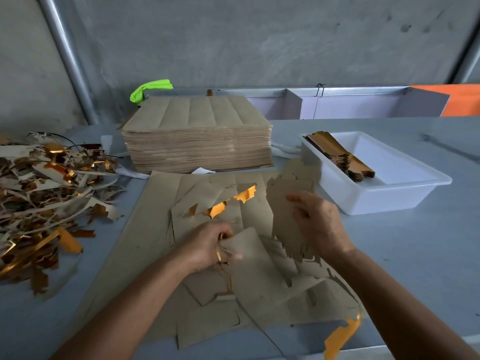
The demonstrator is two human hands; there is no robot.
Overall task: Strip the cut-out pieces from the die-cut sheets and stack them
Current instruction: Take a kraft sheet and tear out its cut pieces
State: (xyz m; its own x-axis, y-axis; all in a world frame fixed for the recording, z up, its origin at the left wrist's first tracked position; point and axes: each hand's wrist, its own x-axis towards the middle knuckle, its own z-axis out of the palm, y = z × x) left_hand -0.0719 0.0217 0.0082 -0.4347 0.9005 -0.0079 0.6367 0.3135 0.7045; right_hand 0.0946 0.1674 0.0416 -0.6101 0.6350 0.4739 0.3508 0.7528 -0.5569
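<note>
Head view, right hand [320,224] blurred, gripping cut-out piece [288,203], fingers hidden

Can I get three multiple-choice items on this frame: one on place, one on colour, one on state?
1. Where do the stripped cut-out pieces lie?
A. In the white tray on the right
B. On top of the tall sheet stack
C. In the scrap pile on the left

2. What colour is the shiny face of the sheets where it shows?
A. Silver
B. Gold
C. Blue

3. What is the right hand doing?
A. Resting flat on the table
B. Holding a brown piece lifted off the sheet
C. Reaching into the tray

Key: 1 A, the stripped cut-out pieces sit in the white tray. 2 B, gold shows through the torn sheet and in the scrap pile. 3 B, the right hand grips a brown piece raised above the sheet, while the left hand pinches another flap.
</note>
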